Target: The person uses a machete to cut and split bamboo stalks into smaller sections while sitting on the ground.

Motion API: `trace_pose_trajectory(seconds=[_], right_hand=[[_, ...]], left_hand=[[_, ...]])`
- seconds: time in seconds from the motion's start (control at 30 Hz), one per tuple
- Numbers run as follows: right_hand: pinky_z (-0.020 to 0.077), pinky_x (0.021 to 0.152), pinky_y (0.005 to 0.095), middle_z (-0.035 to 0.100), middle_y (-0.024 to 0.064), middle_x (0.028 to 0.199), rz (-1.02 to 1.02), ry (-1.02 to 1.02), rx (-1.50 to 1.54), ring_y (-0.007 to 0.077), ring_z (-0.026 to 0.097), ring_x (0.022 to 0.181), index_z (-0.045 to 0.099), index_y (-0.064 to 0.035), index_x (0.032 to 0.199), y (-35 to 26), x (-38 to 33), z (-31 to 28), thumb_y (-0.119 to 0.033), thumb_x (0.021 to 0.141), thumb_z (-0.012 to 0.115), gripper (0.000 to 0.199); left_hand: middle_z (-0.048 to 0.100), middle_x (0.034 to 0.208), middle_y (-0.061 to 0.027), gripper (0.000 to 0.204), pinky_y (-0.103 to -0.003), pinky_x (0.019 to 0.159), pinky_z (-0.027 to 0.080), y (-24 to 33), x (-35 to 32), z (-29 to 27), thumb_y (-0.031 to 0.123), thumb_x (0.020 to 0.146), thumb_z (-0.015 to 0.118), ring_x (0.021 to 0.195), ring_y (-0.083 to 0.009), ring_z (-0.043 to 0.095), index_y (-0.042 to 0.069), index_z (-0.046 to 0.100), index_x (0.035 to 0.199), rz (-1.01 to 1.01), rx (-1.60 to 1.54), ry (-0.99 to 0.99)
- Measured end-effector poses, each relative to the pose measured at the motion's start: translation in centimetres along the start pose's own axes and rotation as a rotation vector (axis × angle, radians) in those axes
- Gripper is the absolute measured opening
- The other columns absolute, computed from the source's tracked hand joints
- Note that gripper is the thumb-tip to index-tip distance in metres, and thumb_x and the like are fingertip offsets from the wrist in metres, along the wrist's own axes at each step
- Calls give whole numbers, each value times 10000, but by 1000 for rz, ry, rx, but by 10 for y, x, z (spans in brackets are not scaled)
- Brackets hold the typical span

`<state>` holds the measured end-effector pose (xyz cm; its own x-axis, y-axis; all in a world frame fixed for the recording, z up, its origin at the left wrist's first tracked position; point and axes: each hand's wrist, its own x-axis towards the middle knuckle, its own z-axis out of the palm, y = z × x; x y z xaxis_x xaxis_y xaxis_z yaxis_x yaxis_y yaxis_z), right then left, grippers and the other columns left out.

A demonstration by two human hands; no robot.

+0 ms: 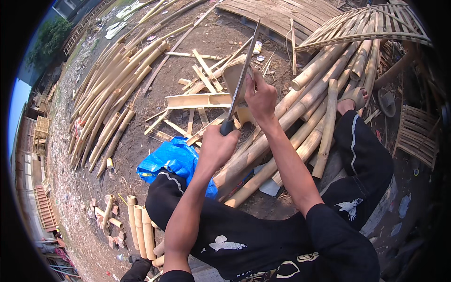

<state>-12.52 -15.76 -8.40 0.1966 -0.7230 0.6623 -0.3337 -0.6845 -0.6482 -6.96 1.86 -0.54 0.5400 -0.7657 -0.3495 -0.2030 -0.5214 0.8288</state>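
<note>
My left hand grips the dark handle of a long machete, whose blade points up and away from me. My right hand is closed on a short, tan, split piece of bamboo, just right of the blade. The blade's edge rests against this piece. Both hands are over my lap, above dark trousers. Part of the bamboo piece is hidden behind the blade and my fingers.
Long bamboo poles lie under my right leg, with a larger pile at the left. Split strips litter the dirt ahead. A blue plastic bag lies by my left knee, short cut sections at lower left, slatted bamboo panels at upper right.
</note>
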Motion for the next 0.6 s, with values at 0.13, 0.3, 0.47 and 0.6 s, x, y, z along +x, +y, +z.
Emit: trace_pose_trajectory(seconds=[0.13,0.3,0.47,0.6], right_hand=[[547,607,468,697,193,719,90,-103,5,368,719,687,638,-91,1256,7,6,-8,-223,956,662,329],[506,964,486,653,259,1242,407,-198,23,421,632,1158,465,-40,1412,6,-7,-75,-312,806,830,758],[356,1105,532,425,309,1441,990,-158,-879,440,417,1338,244,52,1487,119,-130,-190,-555,649,882,1216],[347,1153,490,431,326,1442,1291,-506,-860,450,407,1367,300,91,1456,186,-242,-228,-515,543,957,1278]], left_hand=[[492,539,-1,291,-336,441,350,4,6,5,189,844,668,460,-107,459,23,524,653,36,33,-6],[503,540,-9,287,-341,444,358,-3,12,-11,185,844,659,455,-115,474,23,529,645,-27,55,23],[513,548,-24,280,-354,457,382,6,16,-8,200,847,651,468,-128,495,4,550,673,-30,82,-14],[538,563,-48,277,-365,477,417,8,18,-7,225,838,639,480,-157,532,-10,569,707,-50,136,-51]])
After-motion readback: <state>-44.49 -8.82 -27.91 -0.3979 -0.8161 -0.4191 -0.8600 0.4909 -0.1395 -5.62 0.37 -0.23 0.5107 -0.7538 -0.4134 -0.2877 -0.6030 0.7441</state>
